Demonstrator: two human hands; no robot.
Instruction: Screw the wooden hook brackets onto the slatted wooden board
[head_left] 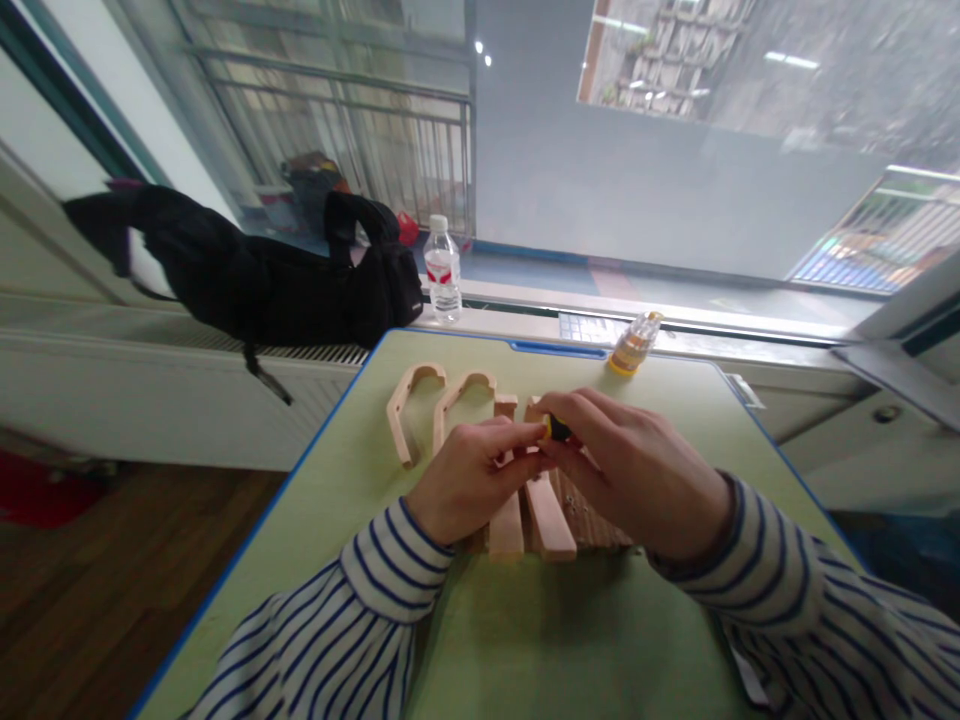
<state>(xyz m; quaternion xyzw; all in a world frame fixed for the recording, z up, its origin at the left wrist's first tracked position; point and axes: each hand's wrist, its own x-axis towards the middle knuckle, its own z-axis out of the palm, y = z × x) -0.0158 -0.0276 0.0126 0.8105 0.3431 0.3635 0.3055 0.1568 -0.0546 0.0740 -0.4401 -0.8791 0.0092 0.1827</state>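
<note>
My right hand [637, 465] is closed round a small black-and-yellow handle [556, 428], which looks like a screwdriver's; its tip is hidden. The fingers of my left hand [480, 470] are pinched together right against it, and what they grip is covered. Below both hands, two pale wooden bars [551, 520] lie side by side on a rough brown wooden board [589, 515] with small metal bits, perhaps screws, on it. Left of them, two curved wooden pieces [403, 415] with small holes rest on the table, one partly behind my left hand.
The light green table [337, 560] has a blue edge. At its far side stands a small bottle of amber liquid [634, 345]. A water bottle [442, 270] and a black bag [300, 280] are on the sill by the window.
</note>
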